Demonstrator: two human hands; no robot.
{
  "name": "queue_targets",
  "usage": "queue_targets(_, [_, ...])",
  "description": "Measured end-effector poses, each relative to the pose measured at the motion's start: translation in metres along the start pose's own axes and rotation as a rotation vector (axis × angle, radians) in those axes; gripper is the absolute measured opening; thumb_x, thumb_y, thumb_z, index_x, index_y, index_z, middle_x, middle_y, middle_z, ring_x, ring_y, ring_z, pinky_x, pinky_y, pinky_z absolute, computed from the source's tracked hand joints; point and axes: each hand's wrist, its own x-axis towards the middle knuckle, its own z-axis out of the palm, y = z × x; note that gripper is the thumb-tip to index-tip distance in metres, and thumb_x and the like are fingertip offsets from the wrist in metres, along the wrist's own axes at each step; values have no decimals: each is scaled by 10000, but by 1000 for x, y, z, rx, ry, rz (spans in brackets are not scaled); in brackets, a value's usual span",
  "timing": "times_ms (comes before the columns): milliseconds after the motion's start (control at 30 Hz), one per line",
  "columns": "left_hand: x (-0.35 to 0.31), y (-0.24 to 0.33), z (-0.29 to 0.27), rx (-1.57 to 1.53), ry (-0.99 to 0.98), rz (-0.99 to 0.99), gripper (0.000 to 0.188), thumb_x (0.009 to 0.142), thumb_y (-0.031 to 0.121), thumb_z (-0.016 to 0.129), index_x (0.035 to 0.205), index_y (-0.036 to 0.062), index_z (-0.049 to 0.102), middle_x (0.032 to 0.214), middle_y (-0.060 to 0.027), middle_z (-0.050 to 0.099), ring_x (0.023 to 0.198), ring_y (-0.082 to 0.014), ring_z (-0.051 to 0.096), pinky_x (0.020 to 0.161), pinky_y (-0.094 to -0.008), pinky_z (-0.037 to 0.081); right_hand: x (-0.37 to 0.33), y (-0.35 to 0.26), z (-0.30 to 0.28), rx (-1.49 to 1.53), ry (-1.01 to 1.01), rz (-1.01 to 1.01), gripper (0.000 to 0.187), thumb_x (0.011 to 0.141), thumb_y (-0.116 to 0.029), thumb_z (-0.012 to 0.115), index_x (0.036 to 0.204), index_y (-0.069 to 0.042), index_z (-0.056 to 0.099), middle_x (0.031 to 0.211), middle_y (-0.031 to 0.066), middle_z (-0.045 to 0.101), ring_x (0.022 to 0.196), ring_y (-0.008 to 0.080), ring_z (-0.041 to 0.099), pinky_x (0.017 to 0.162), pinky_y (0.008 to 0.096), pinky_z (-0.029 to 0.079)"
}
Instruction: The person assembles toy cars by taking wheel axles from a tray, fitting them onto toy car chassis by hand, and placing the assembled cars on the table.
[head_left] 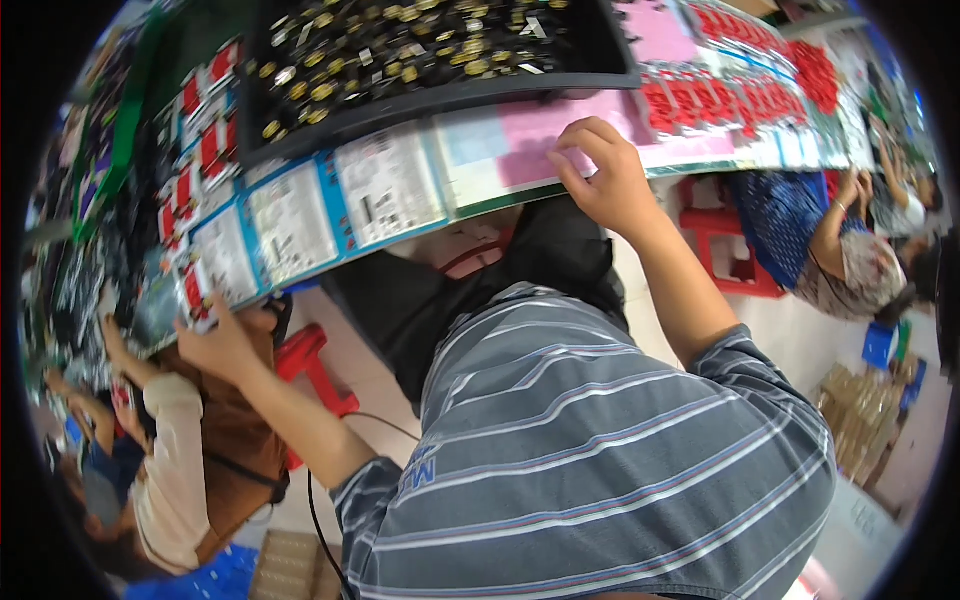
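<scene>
My left hand is at the table's left edge, its fingers closed on the lower end of a small red-and-white packet. Motion blurs the fingertips a little. Over the pink part of the tabletop hovers my right hand, its fingers bent and the thumb curved toward the index finger. A gap shows between them, and I see nothing held there. Just beyond that hand stands a black tray heaped with small round gold-and-black pieces.
Red packets lie in rows at the right, more red-and-white ones at the left. Printed sheets line the front edge. Co-workers sit at both sides, near a red stool and another red stool.
</scene>
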Motion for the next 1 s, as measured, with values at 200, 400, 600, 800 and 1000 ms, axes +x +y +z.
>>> queue_targets(200, [-36,41,1,26,195,130,508,876,316,733,1196,-65,630,1173,-255,628,1100,-403,588,978,-480,465,-24,42,-56,-569,194,146,274,784,-101,747,1043,-40,681,1079,122,631,1031,341,576,893,459,467])
queue_targets(400, [-87,154,19,-653,-323,-187,330,935,158,689,1207,-13,615,1110,-117,658,972,-185,627,864,-309,506,-37,80,-56,-673,85,170,332,762,27,699,1086,-38,673,1086,99,626,1031,337,581,910,461,478])
queue_targets(600, [-153,263,15,-1350,-1262,-288,231,1012,145,574,1169,-17,626,956,-86,684,647,-51,501,558,-185,388,-52,43,-59,-435,164,231,321,770,51,704,1082,-18,664,1002,155,617,970,363,577,861,442,468])
queue_targets(800, [-190,293,24,-1755,-1732,-412,825,942,467,677,1521,21,293,1346,-148,539,786,-116,592,599,-202,420,-79,-41,-52,36,7,82,342,714,11,781,1037,-13,671,989,156,621,932,349,598,803,423,502])
queue_targets(1000, [-170,291,36,-1958,-1503,-520,687,1004,399,587,1514,21,324,1208,-192,641,1057,-248,660,927,-396,550,-3,17,-99,-129,443,-137,87,791,16,737,842,-2,670,810,109,648,721,287,622,667,373,513])
